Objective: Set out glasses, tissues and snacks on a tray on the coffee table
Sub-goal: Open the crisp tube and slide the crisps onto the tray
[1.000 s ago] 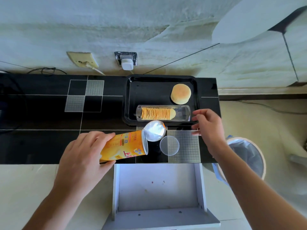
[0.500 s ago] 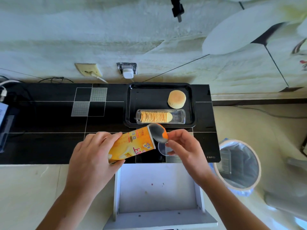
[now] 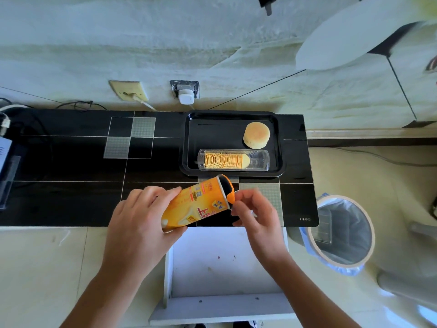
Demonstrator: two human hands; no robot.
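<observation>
Snack step: L hand (image 3: 139,223) gripping tilted chip can (image 3: 196,204) over table edge, R hand (image 3: 254,215) pinching at its mouth, chips tube (image 3: 233,160) already on tray (image 3: 279,143); next prob. bin can.

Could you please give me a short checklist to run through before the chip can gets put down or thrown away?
1. Can held firmly: ok, left hand wraps the orange chip can.
2. Can empty: cannot tell, its mouth faces away from the camera.
3. Right hand free: not ok, its fingers are at the can's rim, seemingly on the foil flap.
4. Chips on the tray: ok, they lie in the clear sleeve beside the round cake.
5. Bin open: ok, lined, no lid on it.
6. Glasses and tissues on the tray: not ok, none visible.
</observation>
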